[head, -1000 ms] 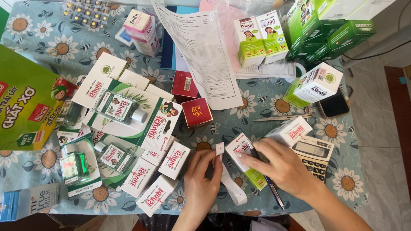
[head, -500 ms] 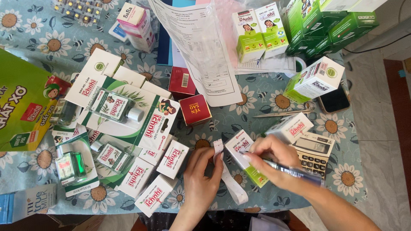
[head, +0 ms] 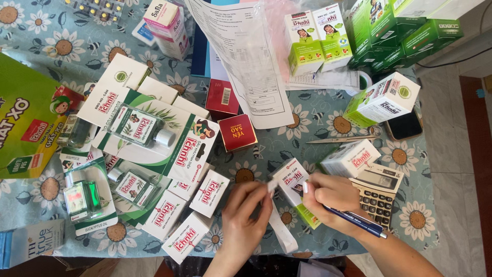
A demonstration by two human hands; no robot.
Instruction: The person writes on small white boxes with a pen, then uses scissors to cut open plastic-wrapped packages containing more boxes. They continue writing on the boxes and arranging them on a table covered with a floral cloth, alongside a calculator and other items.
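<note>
Both hands have drawn closer together since half a second ago, meeting over the white and green box near the table's front edge. Left hand (head: 245, 218) pinches the top end of a white paper strip (head: 281, 228) between thumb and fingertips, fingers closed on it; the strip hangs down toward the front edge. Right hand (head: 333, 197) is curled shut around a blue pen (head: 353, 220), which points away to the right, and its fingers also rest on the white and green box (head: 294, 187), lying tilted on the flowered tablecloth (head: 328, 123). Just right of that hand sits a calculator (head: 380, 194), partly under a second white box (head: 352, 158). Scissors (head: 343, 138) lie behind these, and a dark phone (head: 405, 125) near the right edge. Two small red boxes (head: 229, 115) sit mid-table below a printed paper sheet (head: 243, 56). Many white cartons with red lettering (head: 185, 238) and small bottles in open packs (head: 138, 127) fill the left half. Green boxes (head: 405, 31) are stacked at the back right corner.
</note>
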